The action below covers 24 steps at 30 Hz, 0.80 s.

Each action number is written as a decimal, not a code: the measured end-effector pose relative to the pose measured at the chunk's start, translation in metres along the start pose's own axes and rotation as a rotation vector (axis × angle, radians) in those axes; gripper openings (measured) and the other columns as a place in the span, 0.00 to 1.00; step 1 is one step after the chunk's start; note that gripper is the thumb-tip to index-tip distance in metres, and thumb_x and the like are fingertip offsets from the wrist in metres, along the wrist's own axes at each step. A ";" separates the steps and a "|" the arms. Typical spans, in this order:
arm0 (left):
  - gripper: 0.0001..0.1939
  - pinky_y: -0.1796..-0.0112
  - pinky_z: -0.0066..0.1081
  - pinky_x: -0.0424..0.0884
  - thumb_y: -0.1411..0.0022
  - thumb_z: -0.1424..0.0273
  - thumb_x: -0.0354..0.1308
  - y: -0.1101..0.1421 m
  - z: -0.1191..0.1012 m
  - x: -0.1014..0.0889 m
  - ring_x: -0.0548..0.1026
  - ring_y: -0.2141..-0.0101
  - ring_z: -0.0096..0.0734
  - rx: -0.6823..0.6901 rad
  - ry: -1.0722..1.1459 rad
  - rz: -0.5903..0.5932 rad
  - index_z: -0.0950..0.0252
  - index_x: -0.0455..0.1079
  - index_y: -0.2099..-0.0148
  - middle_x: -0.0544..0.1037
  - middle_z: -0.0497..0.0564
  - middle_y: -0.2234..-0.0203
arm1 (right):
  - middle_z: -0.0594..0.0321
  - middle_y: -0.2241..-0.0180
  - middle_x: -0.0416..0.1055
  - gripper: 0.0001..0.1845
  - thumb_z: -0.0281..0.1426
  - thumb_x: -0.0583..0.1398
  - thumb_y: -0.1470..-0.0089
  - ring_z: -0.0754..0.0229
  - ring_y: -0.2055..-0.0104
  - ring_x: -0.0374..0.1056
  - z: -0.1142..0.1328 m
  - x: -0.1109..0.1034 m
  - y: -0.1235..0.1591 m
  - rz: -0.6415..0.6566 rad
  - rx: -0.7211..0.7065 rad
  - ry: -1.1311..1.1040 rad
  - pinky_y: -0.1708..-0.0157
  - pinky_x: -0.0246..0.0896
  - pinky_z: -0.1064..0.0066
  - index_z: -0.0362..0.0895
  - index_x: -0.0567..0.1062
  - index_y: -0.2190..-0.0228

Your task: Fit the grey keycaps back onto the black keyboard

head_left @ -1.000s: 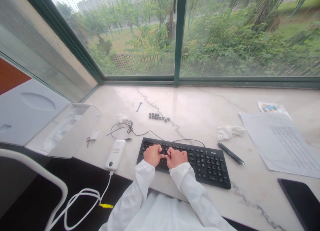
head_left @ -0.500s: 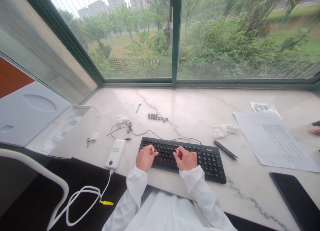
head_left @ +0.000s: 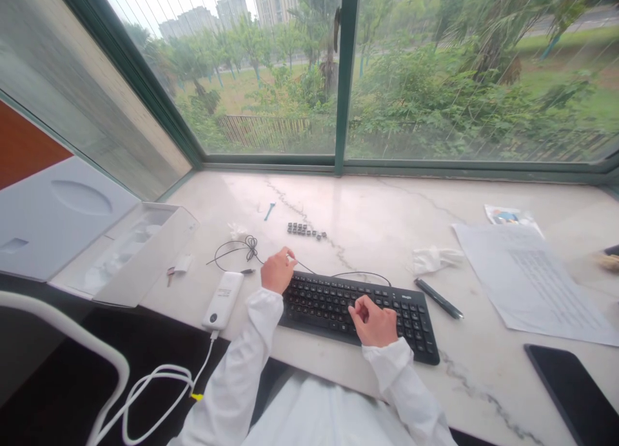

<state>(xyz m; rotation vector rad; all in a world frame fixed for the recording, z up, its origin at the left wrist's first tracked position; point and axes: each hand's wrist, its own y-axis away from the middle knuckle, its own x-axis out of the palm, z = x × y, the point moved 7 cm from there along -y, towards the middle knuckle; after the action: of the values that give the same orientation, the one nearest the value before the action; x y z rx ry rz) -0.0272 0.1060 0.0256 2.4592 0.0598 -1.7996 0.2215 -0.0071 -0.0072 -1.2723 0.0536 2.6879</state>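
Note:
A black keyboard (head_left: 319, 299) lies slightly askew on the marble counter. My left hand (head_left: 278, 272) is over its far left corner, thumb and fingertips pinched together; whatever is between them, if anything, is too small to make out. Above the right half of the letter keys, my right hand (head_left: 376, 323) is curled with thumb and forefinger brought together, and its grip is hidden. Several small black keycaps (head_left: 304, 230) sit in two rows beyond the keyboard. A small blue tool (head_left: 269, 211) rests to the left of them.
To the left are a white power bank (head_left: 223, 301), a coiled black cable (head_left: 250, 243) and an open white box (head_left: 145, 259). On the right lie a pen (head_left: 439, 298), white gloves (head_left: 435, 259), printed paper (head_left: 527, 272) and a phone (head_left: 570, 391). A window (head_left: 338, 78) bounds the back.
My left hand has moved from the left keys up to the keyboard's far corner. My right hand has shifted a little to the right and nearer me. The view has tilted slightly.

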 end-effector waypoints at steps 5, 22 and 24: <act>0.13 0.66 0.27 0.62 0.38 0.60 0.49 -0.066 -0.023 0.000 0.71 0.64 0.30 0.152 -0.130 -0.021 0.52 0.67 0.51 0.71 0.48 0.61 | 0.74 0.85 0.64 0.07 0.34 0.53 0.51 0.69 0.80 0.59 0.017 0.017 0.006 0.022 -0.103 -0.036 0.66 0.40 0.70 0.45 0.65 0.78; 0.09 0.62 0.31 0.66 0.39 0.65 0.53 -0.153 -0.061 0.026 0.73 0.64 0.31 0.319 -0.305 0.093 0.58 0.72 0.58 0.68 0.51 0.58 | 0.74 0.84 0.63 0.07 0.32 0.53 0.50 0.69 0.80 0.57 0.012 0.015 -0.002 0.015 -0.102 -0.032 0.66 0.39 0.70 0.44 0.65 0.78; 0.11 0.63 0.30 0.65 0.37 0.64 0.50 -0.146 -0.064 0.019 0.73 0.64 0.31 0.325 -0.302 0.075 0.58 0.70 0.55 0.68 0.52 0.57 | 0.74 0.84 0.63 0.07 0.32 0.53 0.50 0.69 0.81 0.57 0.012 0.015 -0.003 0.017 -0.096 -0.034 0.66 0.39 0.71 0.44 0.65 0.78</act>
<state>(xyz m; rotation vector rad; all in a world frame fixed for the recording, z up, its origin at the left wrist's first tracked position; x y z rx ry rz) 0.0271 0.2574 0.0190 2.3046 -0.3689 -2.2761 0.2040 -0.0008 -0.0110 -1.2573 -0.0701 2.7560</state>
